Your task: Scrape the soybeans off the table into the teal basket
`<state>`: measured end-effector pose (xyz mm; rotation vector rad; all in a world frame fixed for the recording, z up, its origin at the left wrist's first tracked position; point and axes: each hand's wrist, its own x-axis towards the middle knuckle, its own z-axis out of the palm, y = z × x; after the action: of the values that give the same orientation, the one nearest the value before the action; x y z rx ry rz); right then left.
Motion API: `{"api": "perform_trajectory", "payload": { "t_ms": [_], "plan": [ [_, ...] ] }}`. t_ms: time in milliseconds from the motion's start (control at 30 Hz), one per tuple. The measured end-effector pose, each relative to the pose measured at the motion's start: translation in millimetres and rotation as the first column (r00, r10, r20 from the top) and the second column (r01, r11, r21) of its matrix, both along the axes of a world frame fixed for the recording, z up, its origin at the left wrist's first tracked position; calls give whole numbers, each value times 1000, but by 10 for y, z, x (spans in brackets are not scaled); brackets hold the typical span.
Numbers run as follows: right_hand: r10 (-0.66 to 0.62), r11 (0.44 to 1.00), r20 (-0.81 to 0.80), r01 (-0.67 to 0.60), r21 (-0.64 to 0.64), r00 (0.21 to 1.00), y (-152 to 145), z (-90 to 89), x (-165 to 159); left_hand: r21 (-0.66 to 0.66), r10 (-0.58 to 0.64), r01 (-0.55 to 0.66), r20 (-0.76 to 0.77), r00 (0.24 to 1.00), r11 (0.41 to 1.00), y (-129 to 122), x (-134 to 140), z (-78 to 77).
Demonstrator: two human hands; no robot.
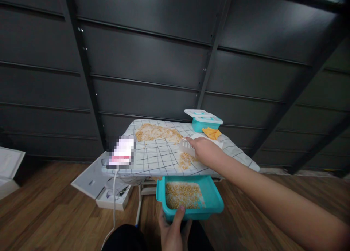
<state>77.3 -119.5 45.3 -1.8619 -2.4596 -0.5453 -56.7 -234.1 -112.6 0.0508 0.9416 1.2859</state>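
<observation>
Two things looked likely to go sideways here, imo. The left hand (pixel 172 231) had the teal bin (pixel 214 196) by its near side, thumb hooked over the rim and fingers underneath, just below the near edge of the surface (pixel 157 158). The beans inside (pixel 183 194) were bunched toward the left end, so a lopsided load on one hand could've tipped it. Couldn't tell if the legs (pixel 127 238) were taking any weight.

The right hand (pixel 203 149) was closed around a white slotted tool (pixel 186 146), index finger along its top, some fingers hidden. The small bean patch (pixel 185 160) sat right by that tool near the edge, and a hard shove there could've sent beans past the bin onto the floor (pixel 246 214). Bigger bean patch (pixel 158 133) was farther back. Also, the phone (pixel 121 152) sat at the left edge with its cable (pixel 114 192) dangling; one snag might've dragged it off.
</observation>
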Motion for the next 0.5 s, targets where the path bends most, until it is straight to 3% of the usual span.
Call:
{"api": "perform_trajectory", "payload": {
  "t_ms": [167, 500],
  "plan": [
    [16, 1000, -8, -16, -5, 1000, -116, -16, -116, 14, -6, 5, 23, 1000, 1000, -8, -42, 17],
    [-133, 987, 25, 135, -91, 991, -62, 158, -387, 36, 10, -10, -4, 1000, 999, -23, -54, 21]
  ]
}}
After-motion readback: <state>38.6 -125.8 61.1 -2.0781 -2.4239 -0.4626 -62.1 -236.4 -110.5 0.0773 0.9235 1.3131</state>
